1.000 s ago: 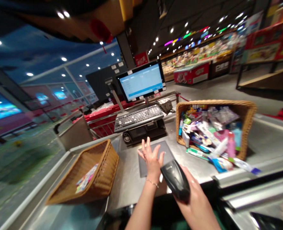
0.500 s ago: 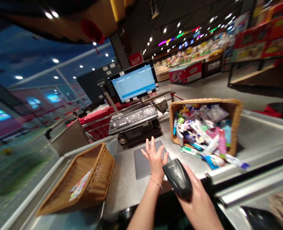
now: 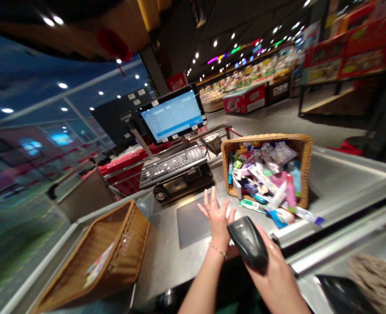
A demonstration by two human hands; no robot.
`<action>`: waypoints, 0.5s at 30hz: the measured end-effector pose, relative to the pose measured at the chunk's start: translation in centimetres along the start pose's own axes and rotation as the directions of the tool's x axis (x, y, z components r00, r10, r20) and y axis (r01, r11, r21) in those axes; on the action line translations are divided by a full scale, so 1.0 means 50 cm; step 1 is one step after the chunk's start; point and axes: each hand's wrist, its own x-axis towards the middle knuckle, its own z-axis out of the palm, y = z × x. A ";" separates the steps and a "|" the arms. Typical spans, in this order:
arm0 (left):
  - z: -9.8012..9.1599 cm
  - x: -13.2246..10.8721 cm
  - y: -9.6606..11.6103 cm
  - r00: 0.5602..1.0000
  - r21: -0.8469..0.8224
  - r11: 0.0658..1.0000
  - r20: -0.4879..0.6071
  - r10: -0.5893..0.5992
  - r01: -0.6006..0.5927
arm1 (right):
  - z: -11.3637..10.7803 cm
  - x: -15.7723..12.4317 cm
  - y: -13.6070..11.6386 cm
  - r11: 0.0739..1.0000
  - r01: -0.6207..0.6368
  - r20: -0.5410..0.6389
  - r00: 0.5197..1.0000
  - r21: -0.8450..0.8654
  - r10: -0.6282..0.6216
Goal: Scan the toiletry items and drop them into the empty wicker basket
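Note:
My right hand (image 3: 274, 270) is wrapped round a black barcode scanner (image 3: 248, 244), held above the near edge of the metal counter (image 3: 167, 253). Just left of it, my left hand (image 3: 217, 218) is held out with its fingers spread and nothing in it. Below and behind that hand lies a flat grey pad (image 3: 193, 224) set on the counter. To the right, a wicker basket (image 3: 306, 174) is tipped toward me, full of small packaged goods. Some packs, among them a blue and white packet (image 3: 281, 217), spill past its rim.
At the left a second wicker basket (image 3: 137, 244) lies tilted with a few colourful packs (image 3: 98, 266) in it. A keyboard (image 3: 173, 165) and a lit monitor (image 3: 173, 115) stand at the back. A dark object (image 3: 340, 292) and brown cloth (image 3: 379, 279) lie at lower right.
The view has turned slightly right, so the counter and baskets appear further left. Both hands have shifted a little right in view; the scanner stays in my right hand, my left stays spread.

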 end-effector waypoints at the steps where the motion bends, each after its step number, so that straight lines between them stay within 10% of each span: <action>1: 0.002 0.000 0.005 1.000 -0.005 1.000 0.006 0.001 -0.001 | -0.002 -0.001 0.004 1.000 -0.024 0.005 1.000 0.011 0.024; 15: 0.055 -0.010 0.047 0.989 -0.031 0.999 0.147 0.014 -0.010 | -0.025 -0.008 0.044 0.992 -0.124 -0.036 0.991 0.022 0.125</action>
